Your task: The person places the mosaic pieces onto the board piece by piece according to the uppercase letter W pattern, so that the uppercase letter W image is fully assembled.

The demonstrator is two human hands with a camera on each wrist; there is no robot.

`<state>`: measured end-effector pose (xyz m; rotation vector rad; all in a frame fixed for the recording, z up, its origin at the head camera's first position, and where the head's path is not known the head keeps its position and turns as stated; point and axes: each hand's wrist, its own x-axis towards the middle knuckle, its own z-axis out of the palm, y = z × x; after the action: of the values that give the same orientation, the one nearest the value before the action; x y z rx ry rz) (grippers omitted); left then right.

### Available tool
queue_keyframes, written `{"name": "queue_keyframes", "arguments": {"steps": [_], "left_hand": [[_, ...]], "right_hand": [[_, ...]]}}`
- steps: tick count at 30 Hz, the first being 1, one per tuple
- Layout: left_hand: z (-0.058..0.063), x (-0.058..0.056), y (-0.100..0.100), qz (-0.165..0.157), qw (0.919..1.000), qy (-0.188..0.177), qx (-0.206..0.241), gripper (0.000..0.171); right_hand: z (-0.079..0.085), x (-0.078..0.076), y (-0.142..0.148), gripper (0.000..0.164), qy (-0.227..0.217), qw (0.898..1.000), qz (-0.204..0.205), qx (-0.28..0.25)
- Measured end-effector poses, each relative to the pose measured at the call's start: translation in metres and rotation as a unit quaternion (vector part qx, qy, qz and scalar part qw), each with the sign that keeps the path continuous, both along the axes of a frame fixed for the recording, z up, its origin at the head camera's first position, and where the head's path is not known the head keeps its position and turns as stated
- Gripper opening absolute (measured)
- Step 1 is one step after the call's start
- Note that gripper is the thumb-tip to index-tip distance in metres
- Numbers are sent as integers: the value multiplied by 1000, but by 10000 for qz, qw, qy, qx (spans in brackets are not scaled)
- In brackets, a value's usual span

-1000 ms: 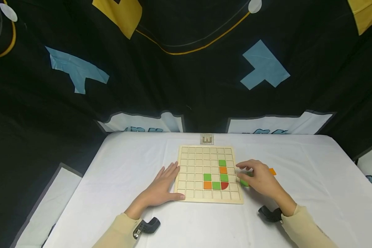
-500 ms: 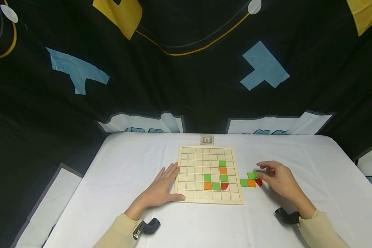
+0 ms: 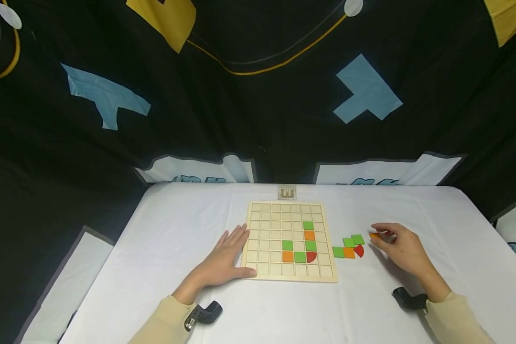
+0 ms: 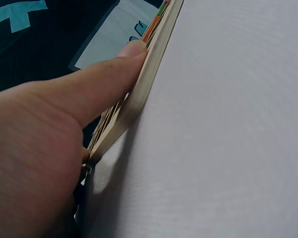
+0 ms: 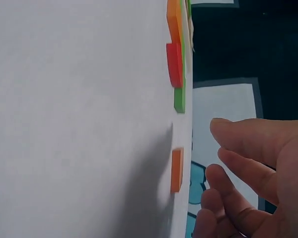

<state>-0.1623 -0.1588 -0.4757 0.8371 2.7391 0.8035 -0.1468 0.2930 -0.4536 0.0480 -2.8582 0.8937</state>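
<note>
A square wooden grid board [image 3: 292,278] lies on the white table, with several green and orange square tiles and one red quarter-round tile [image 3: 311,257] in its cells. My left hand [image 3: 223,262] rests on the board's left edge, fingers straight, its thumb [image 4: 109,79] on the near left corner. To the right of the board, my right hand [image 3: 402,247] hovers over a loose orange tile [image 5: 177,169], its fingers loosely bent. The right wrist view shows that tile on the table, apart from the fingers. In the head view the fingertips partly cover it.
Between board and right hand lie loose tiles: several green ones [image 3: 338,252], an orange square [image 3: 349,252] and a red quarter-round [image 3: 359,251]. A small card with a grid pattern [image 3: 287,192] lies behind the board. A black patterned cloth [image 3: 284,129] hangs beyond the table.
My right hand has moved right, from beside the board's right edge, past the loose tiles, to the orange tile at the far right. The left hand and board have stayed put.
</note>
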Motion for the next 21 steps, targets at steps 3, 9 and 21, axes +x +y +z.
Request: {"name": "queue_keyframes", "arguments": {"steps": [3, 9, 21], "left_hand": [[0, 0, 0, 11, 10000, 19, -24, 108], [-2, -1, 0, 25, 9999, 136, 14, 108], [0, -1, 0, 54, 9999, 14, -110, 109]], "right_hand": [[0, 1, 3, 41, -95, 9999, -32, 20], [-2, -1, 7, 43, -237, 9997, -35, 85], [-4, -5, 9, 43, -707, 9973, -85, 158]]}}
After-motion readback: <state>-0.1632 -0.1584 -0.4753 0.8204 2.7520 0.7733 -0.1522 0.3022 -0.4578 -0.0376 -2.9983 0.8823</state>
